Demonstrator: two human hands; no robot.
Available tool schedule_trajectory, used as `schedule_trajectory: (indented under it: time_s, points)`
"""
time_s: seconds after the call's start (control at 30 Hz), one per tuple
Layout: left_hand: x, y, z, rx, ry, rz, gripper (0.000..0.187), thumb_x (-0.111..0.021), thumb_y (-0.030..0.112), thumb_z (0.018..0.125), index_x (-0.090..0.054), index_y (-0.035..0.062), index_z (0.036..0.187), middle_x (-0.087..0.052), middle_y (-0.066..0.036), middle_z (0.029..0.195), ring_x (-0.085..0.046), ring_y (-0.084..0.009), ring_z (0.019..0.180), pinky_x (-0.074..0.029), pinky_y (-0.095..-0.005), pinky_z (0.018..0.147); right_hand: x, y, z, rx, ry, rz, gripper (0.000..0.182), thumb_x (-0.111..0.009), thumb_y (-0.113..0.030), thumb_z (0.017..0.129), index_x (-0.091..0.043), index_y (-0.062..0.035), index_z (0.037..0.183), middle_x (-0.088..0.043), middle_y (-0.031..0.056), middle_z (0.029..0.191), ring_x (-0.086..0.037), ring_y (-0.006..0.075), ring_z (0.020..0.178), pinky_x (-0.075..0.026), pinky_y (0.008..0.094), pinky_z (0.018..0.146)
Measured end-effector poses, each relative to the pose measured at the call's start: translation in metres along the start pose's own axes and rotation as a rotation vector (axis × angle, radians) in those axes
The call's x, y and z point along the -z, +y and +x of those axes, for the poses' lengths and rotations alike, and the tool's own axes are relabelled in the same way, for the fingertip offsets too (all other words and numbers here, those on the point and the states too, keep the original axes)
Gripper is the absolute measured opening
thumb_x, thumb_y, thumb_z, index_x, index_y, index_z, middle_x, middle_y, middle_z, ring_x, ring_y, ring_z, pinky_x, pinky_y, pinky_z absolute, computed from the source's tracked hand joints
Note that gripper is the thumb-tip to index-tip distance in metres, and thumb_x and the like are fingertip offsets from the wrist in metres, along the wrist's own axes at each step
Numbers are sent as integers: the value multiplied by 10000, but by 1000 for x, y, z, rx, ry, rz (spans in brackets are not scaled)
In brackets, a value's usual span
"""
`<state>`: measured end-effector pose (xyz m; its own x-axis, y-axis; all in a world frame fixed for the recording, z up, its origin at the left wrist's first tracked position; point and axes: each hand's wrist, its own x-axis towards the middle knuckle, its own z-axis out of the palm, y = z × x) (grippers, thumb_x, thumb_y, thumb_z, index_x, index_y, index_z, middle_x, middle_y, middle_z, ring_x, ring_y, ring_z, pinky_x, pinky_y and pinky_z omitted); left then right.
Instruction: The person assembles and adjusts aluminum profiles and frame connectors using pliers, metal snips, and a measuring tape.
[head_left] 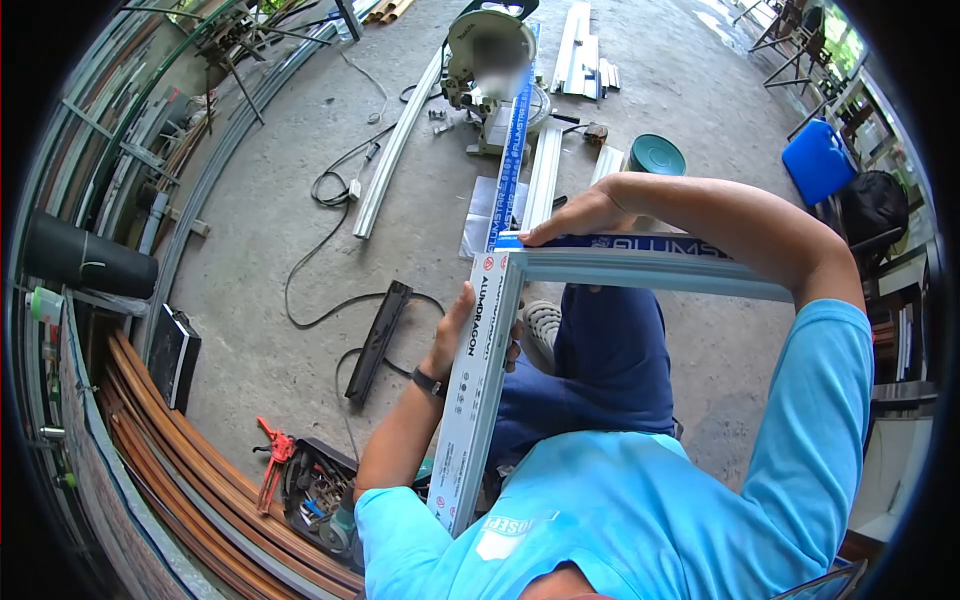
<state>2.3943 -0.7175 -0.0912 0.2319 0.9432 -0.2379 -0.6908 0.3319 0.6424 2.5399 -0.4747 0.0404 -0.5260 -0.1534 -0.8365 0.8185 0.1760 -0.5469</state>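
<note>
Two aluminium profiles meet at a corner in front of my body. One is a white-filmed profile (465,400) marked ALUMDRAGON, running down toward my lap. The other, a blue-filmed profile (650,262) marked ALUMSTAR, extends to the right under my right forearm. My left hand (455,335) is wrapped round the white-filmed profile below the corner, with fingertips showing on its far side. My right hand (580,215) rests at the corner, its fingers pressed on the end of the blue-filmed profile.
A miter saw (490,60) stands ahead with a long blue-filmed bar (510,160) beside it. Cables, a black channel piece (378,345), loose profiles (400,150), a green bucket (657,156) and a toolbox (315,495) lie around. A blue jug (818,160) is at right.
</note>
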Motion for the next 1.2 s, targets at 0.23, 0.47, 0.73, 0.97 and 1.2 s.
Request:
schedule_trajectory:
  time_s: [0.23, 0.47, 0.73, 0.97, 1.2]
  points:
    - [3, -2, -1, 12, 50, 65, 871, -445, 781, 938, -554, 8, 1322, -649, -118, 907, -681, -219, 702, -582, -356, 592, 3, 2, 8, 5, 22, -57, 873, -375, -734, 988, -213, -184, 1646, -188, 209, 1681, -337, 362, 1502, -485, 533, 1117]
    - [14, -2, -8, 12, 77, 68, 833, -464, 748, 952, -538, 18, 1347, -653, -118, 934, -679, -222, 720, -581, -356, 616, 7, 11, 10, 8, 88, 3, 867, -421, -717, 991, -299, -129, 1616, -285, 221, 1642, -396, 333, 1472, -503, 494, 1103]
    - [13, 2, -8, 19, 78, 73, 843, -472, 756, 944, -535, 19, 1349, -658, -117, 934, -686, -223, 729, -584, -356, 623, 15, 20, 10, -6, 120, 106, 822, -417, -693, 1004, -315, -156, 1616, -343, 271, 1600, -554, 342, 1351, -536, 496, 1060]
    - [17, -1, 0, 8, 55, 81, 856, -458, 782, 934, -552, 25, 1323, -676, -131, 914, -712, -229, 703, -610, -351, 574, 18, 32, 8, 90, 51, 182, 818, -450, -698, 995, -382, -132, 1582, -393, 251, 1578, -565, 336, 1333, -531, 489, 1063]
    - [9, -2, 3, 17, 106, 89, 837, -457, 789, 931, -583, 46, 1294, -683, -141, 901, -716, -239, 684, -610, -361, 548, 6, 20, -5, -14, 86, 97, 835, -445, -706, 995, -375, -120, 1586, -360, 212, 1613, -482, 317, 1409, -480, 478, 1116]
